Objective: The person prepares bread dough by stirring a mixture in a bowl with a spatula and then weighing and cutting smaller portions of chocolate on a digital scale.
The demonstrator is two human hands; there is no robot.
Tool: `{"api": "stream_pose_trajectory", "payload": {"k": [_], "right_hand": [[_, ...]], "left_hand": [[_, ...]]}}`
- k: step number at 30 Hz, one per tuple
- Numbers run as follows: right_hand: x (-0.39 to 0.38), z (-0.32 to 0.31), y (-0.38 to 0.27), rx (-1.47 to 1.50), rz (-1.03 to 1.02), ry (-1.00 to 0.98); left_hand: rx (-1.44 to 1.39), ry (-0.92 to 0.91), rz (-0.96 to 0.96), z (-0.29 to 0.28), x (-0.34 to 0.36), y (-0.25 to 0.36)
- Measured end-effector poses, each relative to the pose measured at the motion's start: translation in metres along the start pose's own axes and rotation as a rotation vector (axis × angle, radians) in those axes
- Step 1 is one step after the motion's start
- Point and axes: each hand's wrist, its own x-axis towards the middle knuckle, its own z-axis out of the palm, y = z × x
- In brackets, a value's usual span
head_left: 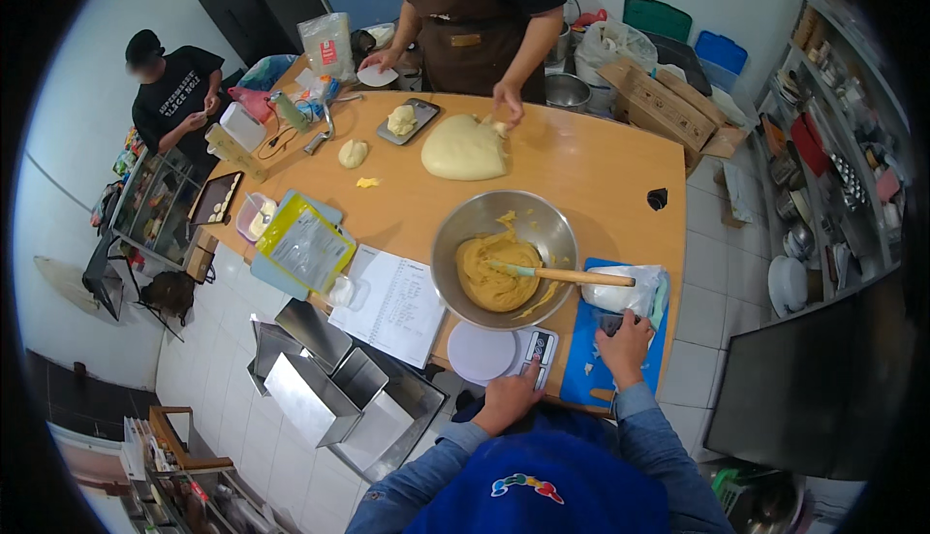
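My left hand (511, 400) holds nothing; its index finger reaches onto the button panel of a white kitchen scale (482, 352) at the table's near edge. My right hand (625, 348) is closed around a small dark, see-through object (610, 324) over a blue mat (581, 367); its kind is unclear. Just beyond, a clear plastic bag of something white (625, 294) lies on the mat. Behind the scale stands a steel mixing bowl (554, 229) with yellow-brown batter (484, 277). A spatula (581, 277) rests in it, wooden handle over the rim towards the right.
Left of the scale lie an open notebook (392, 301) and a yellow-edged pouch (308, 243). Metal baking tins (310, 393) stand lower left. Across the table, a co-worker (475, 30) touches a large dough mass (460, 151); another person (179, 93) stands far left. Shelves (843, 117) line the right.
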Motion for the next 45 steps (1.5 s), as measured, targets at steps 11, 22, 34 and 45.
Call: {"api": "stream_pose_trajectory", "payload": {"k": [11,22,34,45], "right_hand": [[0.007,-0.018,0.007,0.237,0.050,-0.175],[-0.005,-0.010,0.025,0.322,0.016,-0.072],[-0.009,-0.024,0.033,0.573,0.016,-0.020],[-0.013,-0.014,0.045,0.752,0.005,-0.033]], "left_hand": [[-0.358,0.098,-0.287,-0.024,0.008,-0.006],[-0.455,0.335,-0.344,-0.032,0.015,-0.026],[-0.460,0.262,-0.353,-0.031,0.020,-0.033],[-0.477,0.280,-0.340,-0.028,0.020,-0.036]]}}
